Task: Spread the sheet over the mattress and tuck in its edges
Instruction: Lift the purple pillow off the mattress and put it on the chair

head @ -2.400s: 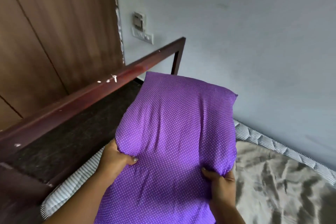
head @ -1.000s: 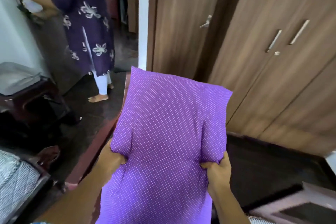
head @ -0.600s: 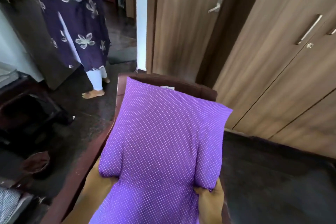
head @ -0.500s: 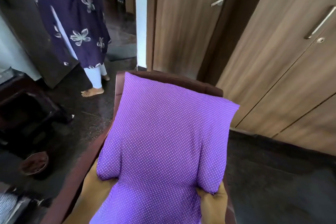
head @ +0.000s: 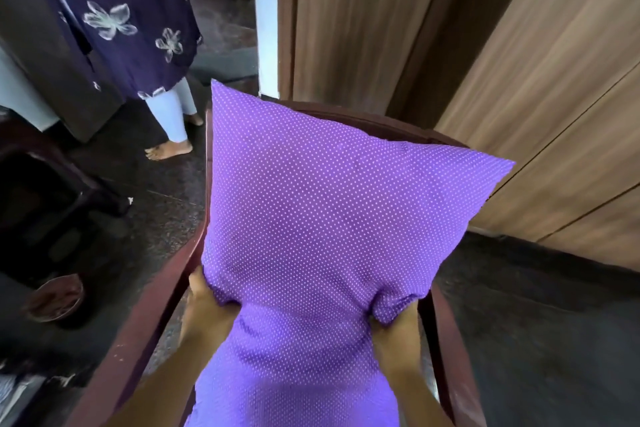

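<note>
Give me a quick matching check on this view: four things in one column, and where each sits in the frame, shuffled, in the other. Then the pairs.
Things
1. purple white-dotted pillow
2. dark red-brown wooden armchair
3. wood-grain wardrobe doors
4. small round brown bowl on the floor

Places
A. lower left, on the dark floor
B. right side, behind the chair
C. centre, gripped at its lower part by the left hand and right hand
D. under and around the pillow, arms running down both sides

Pairs: 1-C, 2-D, 3-B, 4-A
</note>
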`<state>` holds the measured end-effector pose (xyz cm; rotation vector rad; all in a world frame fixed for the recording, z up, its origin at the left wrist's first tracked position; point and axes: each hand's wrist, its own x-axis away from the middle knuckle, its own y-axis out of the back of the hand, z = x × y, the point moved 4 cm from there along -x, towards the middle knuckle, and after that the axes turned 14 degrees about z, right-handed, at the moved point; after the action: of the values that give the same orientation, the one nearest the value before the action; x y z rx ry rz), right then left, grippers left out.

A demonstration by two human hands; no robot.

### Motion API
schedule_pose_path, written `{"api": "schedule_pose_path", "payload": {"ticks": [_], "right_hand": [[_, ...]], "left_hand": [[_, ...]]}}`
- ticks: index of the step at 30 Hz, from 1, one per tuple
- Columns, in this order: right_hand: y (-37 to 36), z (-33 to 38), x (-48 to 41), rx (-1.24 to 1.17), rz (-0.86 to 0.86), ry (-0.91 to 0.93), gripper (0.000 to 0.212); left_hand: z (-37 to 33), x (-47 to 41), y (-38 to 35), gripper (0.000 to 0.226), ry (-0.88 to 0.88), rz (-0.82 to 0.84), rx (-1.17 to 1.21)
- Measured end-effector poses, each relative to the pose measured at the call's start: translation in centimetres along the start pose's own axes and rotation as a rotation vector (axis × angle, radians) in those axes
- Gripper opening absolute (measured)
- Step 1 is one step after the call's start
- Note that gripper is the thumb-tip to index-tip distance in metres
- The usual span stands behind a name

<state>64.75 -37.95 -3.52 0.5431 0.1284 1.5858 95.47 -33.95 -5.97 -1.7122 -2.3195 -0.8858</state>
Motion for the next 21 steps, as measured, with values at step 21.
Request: {"api": "schedule_pose_path", "payload": {"ticks": [21], "right_hand": [[2.1, -0.1, 9.7, 0.282, 0.059, 0.020, 0.087]], "left_hand": [[0.5, 13.9, -12.6, 0.101, -0.266, 0.321, -0.438]]}}
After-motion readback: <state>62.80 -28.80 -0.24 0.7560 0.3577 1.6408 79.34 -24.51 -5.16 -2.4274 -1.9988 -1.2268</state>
